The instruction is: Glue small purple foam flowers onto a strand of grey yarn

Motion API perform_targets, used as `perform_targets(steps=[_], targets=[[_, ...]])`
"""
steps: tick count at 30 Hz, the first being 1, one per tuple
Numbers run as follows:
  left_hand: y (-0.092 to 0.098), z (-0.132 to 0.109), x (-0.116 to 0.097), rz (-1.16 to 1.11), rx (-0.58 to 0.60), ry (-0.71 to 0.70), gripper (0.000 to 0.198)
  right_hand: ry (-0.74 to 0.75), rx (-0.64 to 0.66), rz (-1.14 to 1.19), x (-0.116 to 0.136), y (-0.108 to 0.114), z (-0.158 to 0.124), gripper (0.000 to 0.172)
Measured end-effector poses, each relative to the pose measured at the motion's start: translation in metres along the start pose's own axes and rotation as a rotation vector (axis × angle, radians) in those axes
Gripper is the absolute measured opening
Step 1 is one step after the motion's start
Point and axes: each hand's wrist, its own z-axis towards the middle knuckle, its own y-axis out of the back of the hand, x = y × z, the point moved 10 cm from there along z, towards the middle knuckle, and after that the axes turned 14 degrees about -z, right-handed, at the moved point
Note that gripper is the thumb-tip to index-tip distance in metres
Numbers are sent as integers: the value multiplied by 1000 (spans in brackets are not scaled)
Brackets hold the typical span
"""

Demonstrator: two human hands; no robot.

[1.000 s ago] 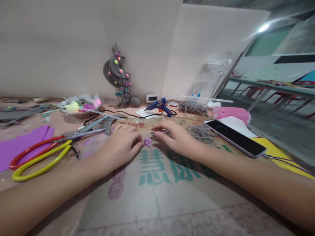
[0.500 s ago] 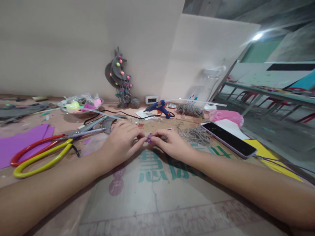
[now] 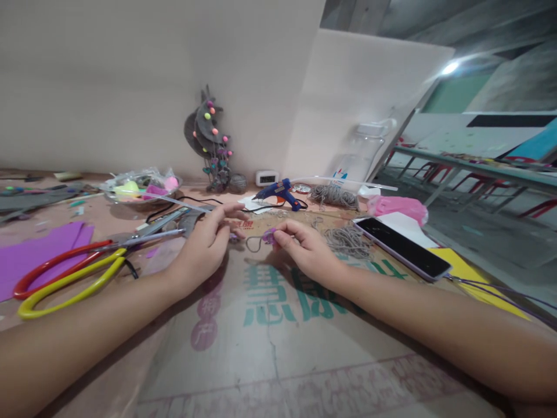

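Pinched between the thumb and fingers of my right hand (image 3: 304, 247) is a small purple felt-like piece (image 3: 270, 235). From it a loop of grey yarn (image 3: 253, 244) curves toward the left. My left hand (image 3: 213, 241) is beside the loop, fingers spread and raised a little. Another small purple bit (image 3: 235, 236) shows under its fingertips; I cannot tell if they touch it. Both hands are over a cardboard sheet (image 3: 226, 366) with green and red printing.
Scissors (image 3: 73, 278) with red and yellow handles lie on purple sheets (image 3: 39, 255) at left. Behind the hands are a blue glue gun (image 3: 278, 191), a small clock (image 3: 267, 177) and a grey hanging ornament (image 3: 206, 133). Grey yarn (image 3: 348, 241) and a phone (image 3: 402, 248) lie at right.
My left hand has moved left, away from the purple piece, and its fingers have spread. The right hand keeps hold of the piece, and the yarn loop now shows between the hands.
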Motion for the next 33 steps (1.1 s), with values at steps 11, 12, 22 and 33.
perform_targets(steps=[11, 12, 22, 33], targets=[[-14, -6, -30, 351, 86, -214, 25, -12, 11, 3, 2, -1, 1, 25], [-17, -7, -30, 365, 114, -222, 23, 5, 15, -5, 3, -2, 1, 25], [-29, -10, -28, 487, 214, -263, 20, 144, 52, -166, 14, -7, 1, 26], [-40, -13, -33, 487, 325, -323, 22, 71, -38, -152, 8, 1, 2, 23]])
